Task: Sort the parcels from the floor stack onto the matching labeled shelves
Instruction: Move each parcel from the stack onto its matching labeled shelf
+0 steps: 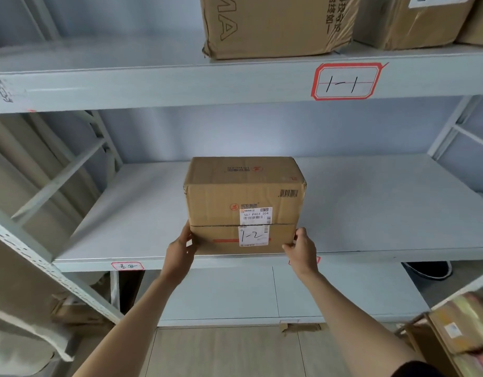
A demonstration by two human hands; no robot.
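Cardboard parcel [244, 205] on shelf [371, 213], L hand [180, 250] & R hand [303, 247] gripping sides.

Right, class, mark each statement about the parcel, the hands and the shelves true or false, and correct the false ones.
1. The parcel bears a handwritten 1-2 label. True.
2. Only one hand touches it. False: the left hand and right hand hold its two sides.
3. The parcel is on the floor. False: it sits on the middle shelf.
4. The shelf above carries a 1-1 tag. True.
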